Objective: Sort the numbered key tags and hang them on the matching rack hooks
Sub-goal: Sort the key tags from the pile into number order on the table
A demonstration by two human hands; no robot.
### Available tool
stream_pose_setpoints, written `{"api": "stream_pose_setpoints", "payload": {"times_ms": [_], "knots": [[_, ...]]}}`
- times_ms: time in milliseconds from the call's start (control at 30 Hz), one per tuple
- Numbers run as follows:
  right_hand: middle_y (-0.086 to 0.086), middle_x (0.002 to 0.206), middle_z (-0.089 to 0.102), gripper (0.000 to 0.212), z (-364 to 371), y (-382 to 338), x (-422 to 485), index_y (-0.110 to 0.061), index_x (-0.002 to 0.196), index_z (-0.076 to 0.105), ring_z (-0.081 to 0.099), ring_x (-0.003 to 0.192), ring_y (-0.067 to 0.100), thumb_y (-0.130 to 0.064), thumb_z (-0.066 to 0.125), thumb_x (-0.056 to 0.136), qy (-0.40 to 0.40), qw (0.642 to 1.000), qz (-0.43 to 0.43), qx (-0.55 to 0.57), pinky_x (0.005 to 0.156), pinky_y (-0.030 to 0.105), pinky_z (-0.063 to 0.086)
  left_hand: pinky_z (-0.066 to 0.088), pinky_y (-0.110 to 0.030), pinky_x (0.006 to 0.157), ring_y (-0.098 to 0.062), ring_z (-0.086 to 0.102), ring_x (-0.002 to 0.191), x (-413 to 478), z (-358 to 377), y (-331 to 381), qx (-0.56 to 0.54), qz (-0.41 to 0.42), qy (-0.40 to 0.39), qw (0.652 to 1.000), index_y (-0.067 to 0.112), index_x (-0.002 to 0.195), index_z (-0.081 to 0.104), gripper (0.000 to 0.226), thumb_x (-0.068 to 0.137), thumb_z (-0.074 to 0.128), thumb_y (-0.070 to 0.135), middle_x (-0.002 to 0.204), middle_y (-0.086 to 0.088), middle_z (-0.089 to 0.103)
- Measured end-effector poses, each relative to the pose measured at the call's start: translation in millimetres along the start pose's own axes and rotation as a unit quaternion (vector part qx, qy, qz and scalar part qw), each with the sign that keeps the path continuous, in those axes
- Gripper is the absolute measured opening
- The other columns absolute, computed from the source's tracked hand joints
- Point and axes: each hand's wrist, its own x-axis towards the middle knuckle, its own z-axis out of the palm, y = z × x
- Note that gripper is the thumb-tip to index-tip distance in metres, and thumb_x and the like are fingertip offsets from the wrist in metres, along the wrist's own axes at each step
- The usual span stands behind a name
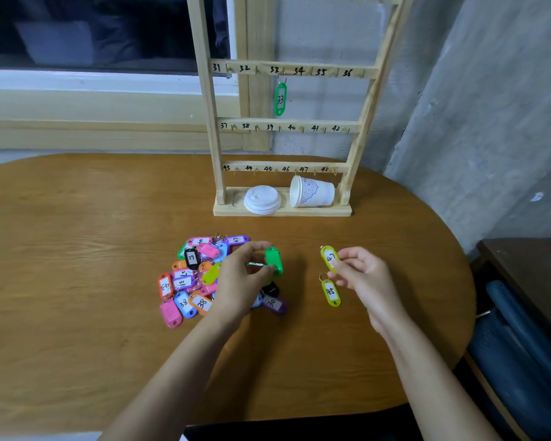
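A heap of coloured numbered key tags lies on the wooden table. My left hand hovers over its right side and pinches a green tag whose number faces away. My right hand pinches a yellow tag marked 47. A second yellow tag marked 45 lies on the table just below it. The wooden rack stands at the back with rows numbered 31 to 48. A green tag 33 hangs from hook 33.
On the rack's base sit a stack of white cup lids and a paper cup lying on its side. A window sill runs behind the table at left. A grey wall and a dark blue seat stand at right.
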Motion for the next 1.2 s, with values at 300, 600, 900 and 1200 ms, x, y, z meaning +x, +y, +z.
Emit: {"api": "stream_pose_setpoints", "payload": {"times_ms": [300,600,900,1200], "knots": [[-0.008,0.073,0.066,0.011,-44,27,-11,-0.021,0.080,0.068,0.060,0.059,-0.001,-0.013,0.075,0.078,0.140,0.970,-0.068,-0.189,0.056,0.015,0.047,0.049,-0.014,0.063,0.000,0.060,0.066,-12,24,0,0.020,0.029,-0.019,0.999,0.012,0.091,0.064,0.021,0.083,0.061,-0.007,0.078,0.002,0.067],[-0.011,0.070,0.060,0.014,-31,47,-18,-0.022,0.082,0.067,0.052,0.076,0.015,-0.026,0.078,0.074,0.165,0.898,-0.173,-0.369,0.067,0.031,0.045,0.055,-0.027,0.069,-0.013,0.065,0.079,-22,42,-3,0.065,0.027,-0.046,0.996,0.020,0.104,0.061,0.027,0.085,0.064,0.001,0.086,0.002,0.066],[-0.021,0.117,0.062,0.039,-46,58,-39,-0.030,0.110,0.068,0.046,0.109,0.012,-0.047,0.041,0.088,0.076,0.818,-0.245,-0.515,0.081,0.036,0.044,0.053,-0.020,0.069,-0.005,0.061,0.075,-25,45,-1,0.068,0.023,-0.050,0.996,0.018,0.101,0.061,0.023,0.084,0.065,0.003,0.085,0.001,0.065],[-0.013,0.106,0.067,0.019,-48,54,-35,-0.023,0.103,0.072,0.051,0.100,0.013,-0.023,0.068,0.085,0.114,0.876,-0.248,-0.398,0.087,0.028,0.044,0.053,-0.021,0.066,-0.007,0.062,0.073,-26,46,-3,0.039,0.008,-0.049,0.998,0.014,0.093,0.068,0.016,0.085,0.064,0.001,0.086,-0.005,0.069]]}}
